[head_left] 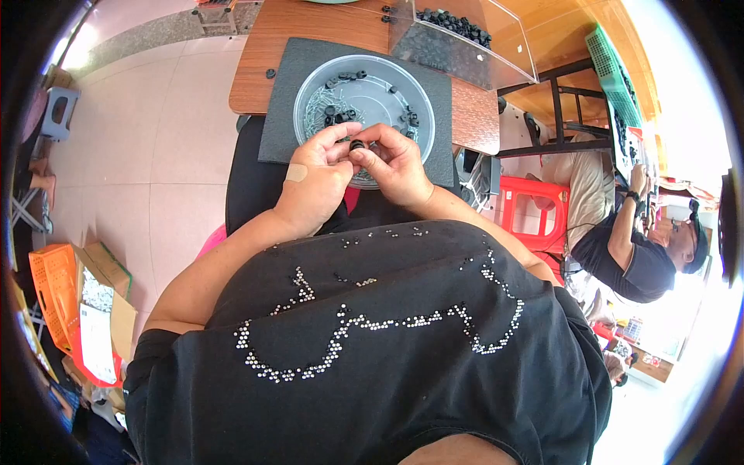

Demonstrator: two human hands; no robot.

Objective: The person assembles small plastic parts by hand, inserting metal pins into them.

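Observation:
Over the near half of a round clear plastic tub [302, 85], my two hands meet around a small black ribbed plastic part [356, 145]. My right hand [391, 159] pinches the part between thumb and forefinger. My left hand [319, 174], with a beige plaster on its back, has its fingers curled against the same part from the other side. Inside the tub lie a heap of thin silvery screws or pins [324, 105] and several black plastic parts [338, 116]. Part of the tub's contents is hidden beneath my hands.
The tub stands on a dark grey mat [280, 101] on a brown wooden table [256, 70]. Behind it, a clear acrylic box [504, 46] holds many black parts. A red stool [535, 209] and a seated person [632, 240] are at the right; an orange crate [56, 291] stands at the left.

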